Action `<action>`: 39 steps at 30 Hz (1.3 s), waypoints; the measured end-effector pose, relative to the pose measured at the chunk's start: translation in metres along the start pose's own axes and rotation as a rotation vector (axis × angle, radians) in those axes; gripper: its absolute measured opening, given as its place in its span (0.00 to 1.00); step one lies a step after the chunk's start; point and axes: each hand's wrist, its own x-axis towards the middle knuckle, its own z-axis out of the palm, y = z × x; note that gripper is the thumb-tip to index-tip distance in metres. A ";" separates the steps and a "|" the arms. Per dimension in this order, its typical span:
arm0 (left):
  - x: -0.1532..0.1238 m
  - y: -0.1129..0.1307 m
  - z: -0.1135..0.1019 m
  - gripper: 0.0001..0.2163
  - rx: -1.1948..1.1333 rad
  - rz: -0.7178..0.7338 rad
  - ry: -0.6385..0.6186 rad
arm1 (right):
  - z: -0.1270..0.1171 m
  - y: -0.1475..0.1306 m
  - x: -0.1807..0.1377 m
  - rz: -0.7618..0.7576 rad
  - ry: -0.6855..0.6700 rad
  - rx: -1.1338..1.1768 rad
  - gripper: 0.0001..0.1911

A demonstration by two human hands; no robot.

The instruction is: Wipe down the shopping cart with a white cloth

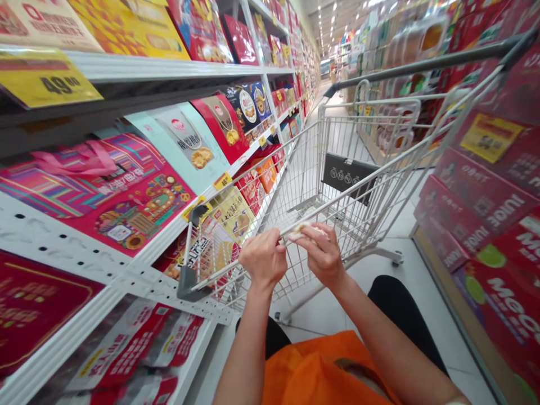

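A wire shopping cart (291, 295) stands turned slantwise in front of me, its long upper side rail running between my hands. My left hand (264, 260) is closed around that rail, thumb toward the right hand. Just to its right, my right hand (324, 256) pinches a crumpled whitish cloth (300, 232) with brownish marks against the same rail. Whether it is fabric or paper, I cannot tell. The fingers partly hide it. A black plate with round symbols (348, 177) is fixed to the cart's far part.
Shelves (169, 68) of boxed cookies and gift bags line the left side, with yellow price tags (50, 79). Stacked red drink cartons (476, 208) border the right. The cart's handle (422, 66) is at the upper right. A grey corner bumper (192, 284) sits close to the shelf.
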 end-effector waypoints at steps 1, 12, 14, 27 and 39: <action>0.000 0.000 0.000 0.34 -0.001 0.004 0.004 | -0.001 0.001 0.000 -0.005 -0.029 0.011 0.21; 0.005 0.001 -0.010 0.32 0.039 0.011 -0.041 | -0.018 0.017 0.013 0.023 -0.009 -0.005 0.21; 0.010 0.006 -0.019 0.29 0.026 -0.024 -0.129 | -0.022 0.019 0.015 0.032 -0.066 0.010 0.21; 0.030 0.039 0.008 0.29 -0.003 0.061 -0.101 | -0.031 0.046 0.010 0.066 -0.068 -0.020 0.19; 0.029 0.032 0.016 0.35 -0.004 0.112 -0.031 | -0.048 0.072 0.030 0.074 0.040 -0.099 0.18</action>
